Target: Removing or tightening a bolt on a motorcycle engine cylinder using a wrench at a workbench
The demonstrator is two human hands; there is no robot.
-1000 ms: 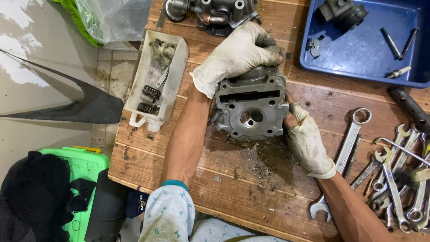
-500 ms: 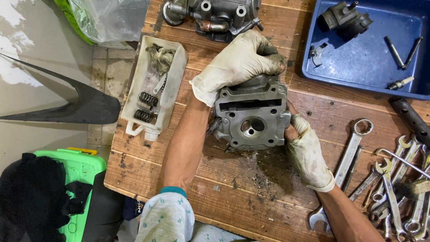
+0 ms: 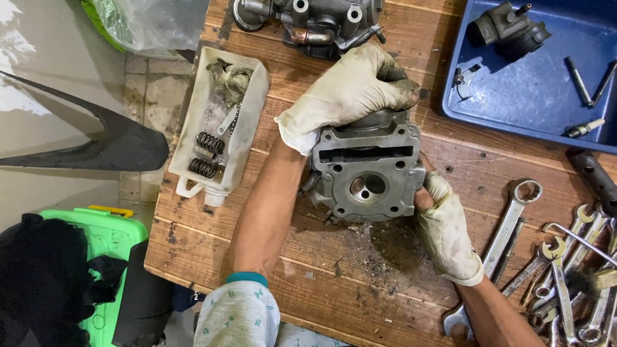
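Note:
A grey metal cylinder head (image 3: 367, 172) stands on the wooden table (image 3: 360, 289), its flat face with a round chamber turned up toward me. My left hand (image 3: 350, 90), in a dirty white glove, clasps its far top edge. In a matching glove, my right hand (image 3: 445, 230) grips its right side, thumb against the casting. Black grit lies on the wood just below the part.
A cut white plastic jug (image 3: 222, 125) with springs lies to the left. Another engine casting (image 3: 308, 19) sits at the far edge. A blue tray (image 3: 533, 90) with small parts is at top right. Several wrenches (image 3: 565, 270) lie at right. A green box (image 3: 96, 238) sits on the floor.
The cylinder head has shifted slightly in my hands, its face tilted a little more toward me. Both hands keep their grip.

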